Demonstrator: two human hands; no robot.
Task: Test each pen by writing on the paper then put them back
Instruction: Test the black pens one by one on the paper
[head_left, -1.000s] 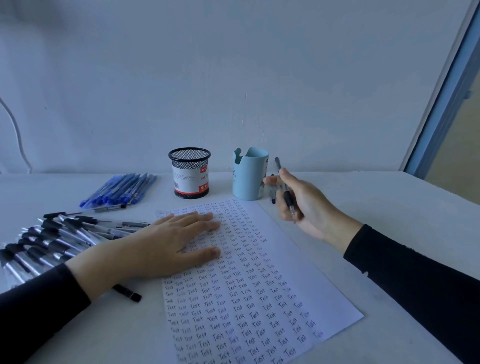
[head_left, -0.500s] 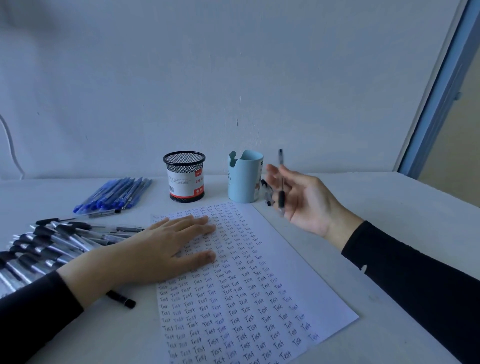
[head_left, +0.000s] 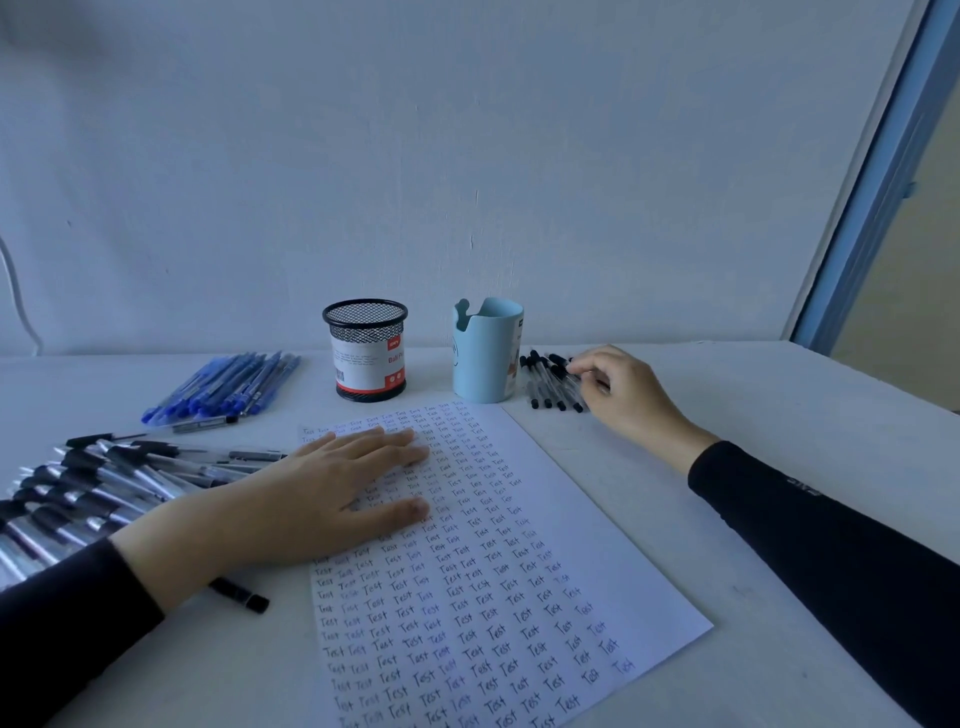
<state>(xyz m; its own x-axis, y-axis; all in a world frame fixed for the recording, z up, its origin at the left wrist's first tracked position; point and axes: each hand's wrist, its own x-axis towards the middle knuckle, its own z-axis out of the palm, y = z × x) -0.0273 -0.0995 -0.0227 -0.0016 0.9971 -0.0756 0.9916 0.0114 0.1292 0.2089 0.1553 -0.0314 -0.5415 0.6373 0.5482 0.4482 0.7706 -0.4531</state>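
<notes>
Head view: the right hand (head_left: 628, 395), which a second ago held one pen up in the air beside the blue cup (head_left: 485, 358), has come down onto the small pile of black pens (head_left: 548, 382) near the table's (head_left: 779, 415) far edge, fingers curled; whether they still pinch that pen I cannot tell. The left hand (head_left: 332, 493) stays flat and relaxed on the paper (head_left: 545, 545). That pen looks returned; many capped pens (head_left: 104, 483) at the left edge probably wait.
</notes>
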